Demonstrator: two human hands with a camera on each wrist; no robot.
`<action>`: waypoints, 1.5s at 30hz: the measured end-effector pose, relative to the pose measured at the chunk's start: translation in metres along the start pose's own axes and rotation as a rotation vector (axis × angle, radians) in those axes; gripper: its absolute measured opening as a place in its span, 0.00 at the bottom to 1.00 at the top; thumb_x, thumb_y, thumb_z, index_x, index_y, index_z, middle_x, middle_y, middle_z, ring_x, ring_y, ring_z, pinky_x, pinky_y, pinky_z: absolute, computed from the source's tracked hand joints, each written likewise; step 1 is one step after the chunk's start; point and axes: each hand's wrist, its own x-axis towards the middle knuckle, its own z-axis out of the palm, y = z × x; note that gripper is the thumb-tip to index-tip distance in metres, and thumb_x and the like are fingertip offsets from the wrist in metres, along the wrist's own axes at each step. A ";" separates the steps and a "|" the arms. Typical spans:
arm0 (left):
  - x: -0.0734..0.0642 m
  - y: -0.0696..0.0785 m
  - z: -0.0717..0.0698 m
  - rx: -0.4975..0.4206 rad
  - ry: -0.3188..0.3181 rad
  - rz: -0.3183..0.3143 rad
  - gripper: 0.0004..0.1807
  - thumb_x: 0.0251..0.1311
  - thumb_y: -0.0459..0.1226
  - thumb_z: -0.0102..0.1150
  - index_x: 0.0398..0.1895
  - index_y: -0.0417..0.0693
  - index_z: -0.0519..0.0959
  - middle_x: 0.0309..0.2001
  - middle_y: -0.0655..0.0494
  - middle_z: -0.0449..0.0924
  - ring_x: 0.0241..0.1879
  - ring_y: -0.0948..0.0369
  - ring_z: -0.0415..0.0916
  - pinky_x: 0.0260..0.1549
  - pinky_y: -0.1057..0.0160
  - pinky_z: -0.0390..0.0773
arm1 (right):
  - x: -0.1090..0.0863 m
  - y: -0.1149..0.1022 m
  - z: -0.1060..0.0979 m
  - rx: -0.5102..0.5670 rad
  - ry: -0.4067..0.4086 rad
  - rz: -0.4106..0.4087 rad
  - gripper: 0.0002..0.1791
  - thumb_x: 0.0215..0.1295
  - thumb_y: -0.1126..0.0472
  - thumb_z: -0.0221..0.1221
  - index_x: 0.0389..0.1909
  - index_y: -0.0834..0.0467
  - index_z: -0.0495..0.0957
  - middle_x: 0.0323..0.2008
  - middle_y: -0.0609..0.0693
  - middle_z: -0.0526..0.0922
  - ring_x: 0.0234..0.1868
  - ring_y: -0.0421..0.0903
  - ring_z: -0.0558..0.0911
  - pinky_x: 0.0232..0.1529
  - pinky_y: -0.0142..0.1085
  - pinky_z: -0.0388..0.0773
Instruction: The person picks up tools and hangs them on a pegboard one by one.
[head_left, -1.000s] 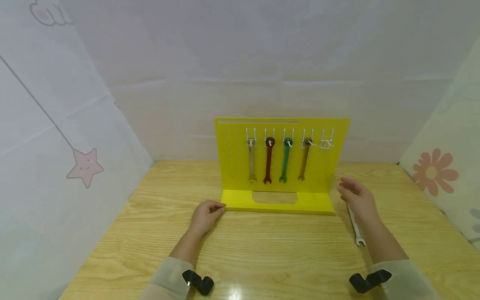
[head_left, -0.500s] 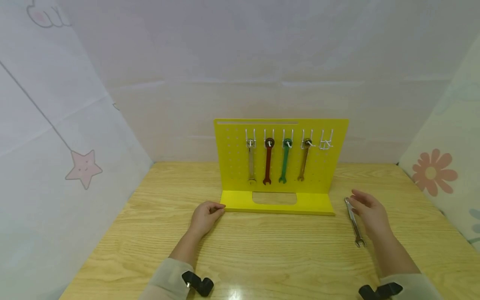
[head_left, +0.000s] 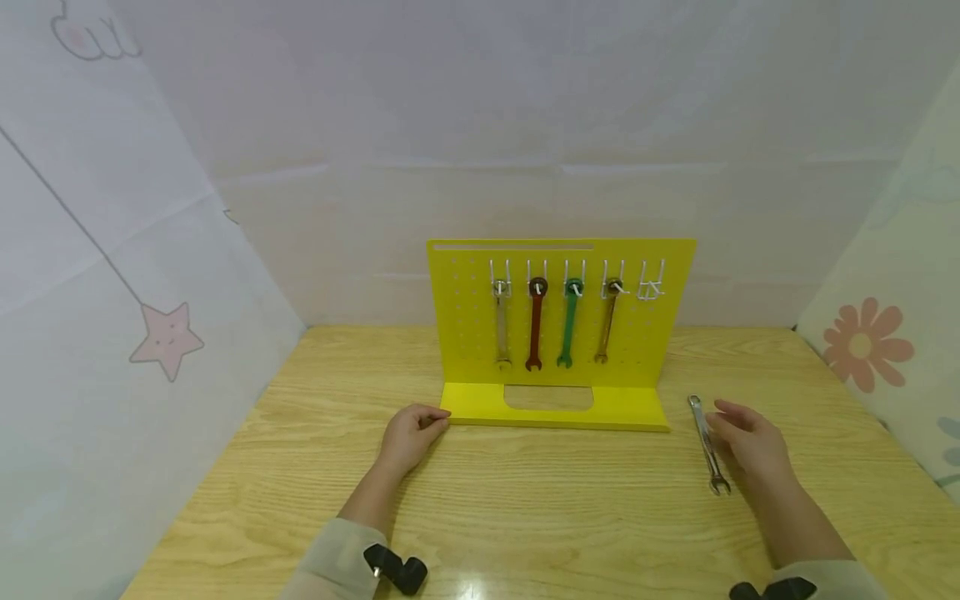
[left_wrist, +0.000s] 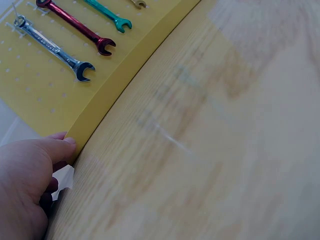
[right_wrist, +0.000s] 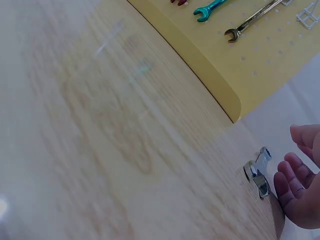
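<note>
A yellow pegboard stand (head_left: 555, 333) carries a row of hanging wrenches: a silver wrench (left_wrist: 52, 46), a red wrench (left_wrist: 77, 24), a green wrench (head_left: 570, 323) and a gold-brown wrench (right_wrist: 252, 21). At the stand's front left corner, my left hand (head_left: 408, 435) pinches the base edge between thumb and fingers. Another silver combination wrench (head_left: 707, 442) lies on the table to the right of the stand. Just right of it is my right hand (head_left: 756, 446), fingers loosely bent and holding nothing, close beside the wrench (right_wrist: 258, 172) in the right wrist view.
The rightmost white wire hook (head_left: 651, 282) on the pegboard bears no wrench. The wooden table (head_left: 540, 508) runs back to a pale cloth backdrop (head_left: 480, 200) printed with a star and a flower. Each wrist wears a black camera mount (head_left: 396, 568).
My right hand has moved right and toward me, off the silver wrench, which now shows along its full length on the table. The left hand has stayed at the stand's corner.
</note>
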 end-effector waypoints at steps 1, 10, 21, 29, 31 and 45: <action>0.000 0.000 0.000 0.002 0.000 0.002 0.06 0.61 0.36 0.64 0.40 0.49 0.87 0.44 0.52 0.84 0.47 0.54 0.79 0.50 0.50 0.78 | 0.000 0.001 -0.001 0.007 -0.007 0.007 0.41 0.68 0.46 0.60 0.73 0.63 0.58 0.39 0.29 0.72 0.39 0.28 0.76 0.42 0.23 0.78; -0.002 0.002 -0.002 -0.001 -0.003 -0.017 0.06 0.61 0.37 0.65 0.40 0.50 0.87 0.44 0.53 0.84 0.47 0.55 0.78 0.50 0.51 0.77 | 0.002 0.003 -0.002 -0.240 -0.011 -0.021 0.38 0.70 0.46 0.57 0.69 0.69 0.62 0.48 0.56 0.81 0.35 0.31 0.76 0.36 0.25 0.78; -0.002 0.001 -0.001 0.003 -0.010 -0.022 0.06 0.61 0.37 0.65 0.40 0.51 0.87 0.45 0.53 0.84 0.46 0.56 0.78 0.48 0.52 0.78 | 0.001 -0.001 0.007 -0.294 0.009 -0.001 0.37 0.68 0.48 0.58 0.66 0.71 0.65 0.51 0.67 0.79 0.31 0.42 0.77 0.28 0.32 0.76; -0.001 0.000 -0.001 0.005 -0.004 -0.018 0.06 0.61 0.38 0.65 0.40 0.51 0.87 0.44 0.53 0.84 0.46 0.56 0.78 0.48 0.52 0.78 | 0.006 -0.001 0.015 -0.348 0.044 0.023 0.36 0.66 0.48 0.61 0.64 0.70 0.67 0.51 0.69 0.77 0.37 0.49 0.79 0.29 0.36 0.78; 0.000 0.000 -0.001 0.005 -0.002 -0.018 0.06 0.61 0.38 0.65 0.40 0.51 0.87 0.44 0.53 0.84 0.46 0.56 0.78 0.48 0.52 0.77 | 0.007 -0.002 0.017 -0.356 0.056 0.033 0.35 0.65 0.49 0.61 0.64 0.70 0.68 0.49 0.67 0.78 0.35 0.48 0.78 0.29 0.36 0.77; 0.000 -0.001 -0.001 0.010 -0.003 -0.005 0.06 0.62 0.38 0.64 0.40 0.51 0.87 0.45 0.52 0.84 0.48 0.53 0.79 0.51 0.50 0.77 | 0.005 -0.014 0.020 -0.526 0.060 0.035 0.30 0.70 0.53 0.55 0.64 0.70 0.67 0.57 0.73 0.75 0.49 0.65 0.77 0.37 0.44 0.76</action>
